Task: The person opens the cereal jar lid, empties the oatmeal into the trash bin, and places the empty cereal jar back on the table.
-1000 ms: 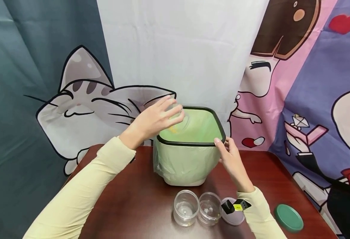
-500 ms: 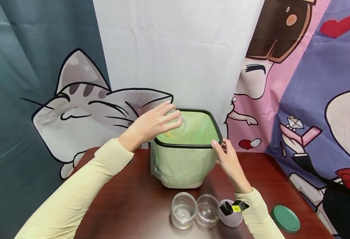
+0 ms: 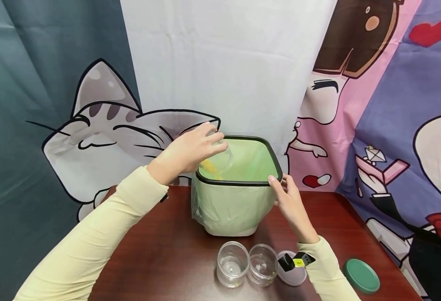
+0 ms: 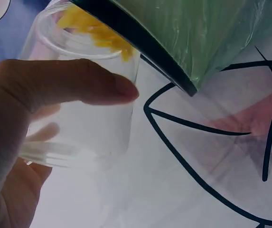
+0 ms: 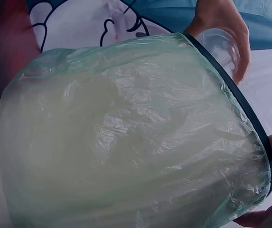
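Observation:
My left hand [image 3: 195, 148] grips a clear plastic jar [image 4: 88, 128], tipped over the left side of a trash can [image 3: 231, 209]. Yellow bits [image 4: 95, 31] gather at the jar's mouth, and in the head view they spill down inside the can. A thin green plastic bag [image 5: 126, 123] lines the can and folds over its outside, held under a black rim [image 3: 239, 183]. At the front right corner my right hand [image 3: 289, 200] holds that rim, thumb on top and fingers behind the can wall.
Two clear jars [image 3: 233, 267] [image 3: 262, 267] stand on the dark red table [image 3: 160, 251] in front of the can. A pale purple lid [image 3: 293, 274] lies beside them, partly behind the right wrist's camera. Further right is a green lid [image 3: 361, 275]. A cartoon-printed cloth [image 3: 224, 62] hangs behind.
The left hand has tilted the jar further, and more yellow bits now show at its mouth and falling into the can. My right hand keeps its hold on the rim.

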Tool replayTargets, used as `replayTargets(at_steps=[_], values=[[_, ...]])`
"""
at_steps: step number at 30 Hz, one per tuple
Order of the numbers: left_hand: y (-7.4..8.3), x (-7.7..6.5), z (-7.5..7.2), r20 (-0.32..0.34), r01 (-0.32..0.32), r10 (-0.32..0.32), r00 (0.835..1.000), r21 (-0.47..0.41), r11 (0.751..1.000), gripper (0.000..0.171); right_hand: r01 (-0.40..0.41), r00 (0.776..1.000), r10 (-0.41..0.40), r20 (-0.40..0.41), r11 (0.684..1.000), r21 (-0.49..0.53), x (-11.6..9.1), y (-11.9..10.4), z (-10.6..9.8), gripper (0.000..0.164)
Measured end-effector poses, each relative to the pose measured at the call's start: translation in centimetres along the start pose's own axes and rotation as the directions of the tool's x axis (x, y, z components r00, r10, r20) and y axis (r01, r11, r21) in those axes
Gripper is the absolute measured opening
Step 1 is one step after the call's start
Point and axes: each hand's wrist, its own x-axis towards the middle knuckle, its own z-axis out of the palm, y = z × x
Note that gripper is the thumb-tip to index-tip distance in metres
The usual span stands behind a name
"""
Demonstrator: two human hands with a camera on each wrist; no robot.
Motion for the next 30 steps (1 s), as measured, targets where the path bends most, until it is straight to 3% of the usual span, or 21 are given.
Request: replayTargets(at_steps=[4,10,16,22,30], values=[[0.2,0.4,-0.4,0.000,0.000,0.000,1.000,0.021,1.000,0.049,0.002,1.000,-0.002,-0.004,1.000,-0.006,-0.2,0.1,-0.1,0.049],[0.2,0.5,-1.0,-0.054,0.027,-0.022,0.998,0.083,0.996,0.048,0.000,1.000,0.000,0.004,1.000,0.028,-0.1,0.2,0.0,0.048],[0.4,0.3,-0.6,-0.039,0.000,0.003,0.999,0.073,0.997,0.049,0.002,1.000,-0.002,0.008,1.000,0.017,-0.1,0.1,-0.3,0.049],[-0.3,0.9,-1.5,-0.190,0.027,-0.002,0.982,0.127,0.992,0.042,0.012,1.000,-0.013,0.005,1.000,0.023,0.1,-0.1,-0.5,0.049],[0.6,0.9,-0.6,-0.086,-0.047,0.068,0.994,0.226,0.973,0.032,0.001,1.000,-0.001,0.023,1.000,0.005,0.1,-0.2,-0.1,0.049]])
